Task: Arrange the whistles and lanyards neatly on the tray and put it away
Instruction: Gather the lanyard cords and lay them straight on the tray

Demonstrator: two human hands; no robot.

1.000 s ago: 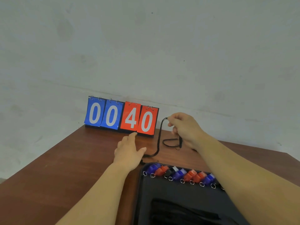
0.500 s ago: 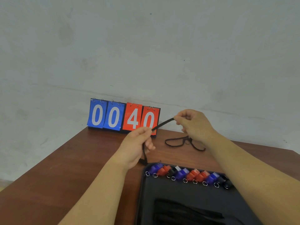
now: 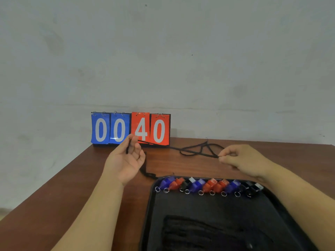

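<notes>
Pinching the black lanyard (image 3: 203,154) between thumb and forefinger, the left hand (image 3: 125,161) held one stretch raised, while the right hand (image 3: 243,160) nipped another at its fingertips. Between the two grips the cord lay looped on the table (image 3: 72,187). The whistles (image 3: 210,185) lined the far edge of the tray (image 3: 151,200), just nearer than the fingers.

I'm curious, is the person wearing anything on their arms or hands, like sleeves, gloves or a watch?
Nothing that shows. The left hand and right hand are bare, with no gloves, and I can make out no ring. The left forearm and right forearm are uncovered down to the picture's bottom edge: no sleeve, watch, bracelet or marking is visible.
</notes>
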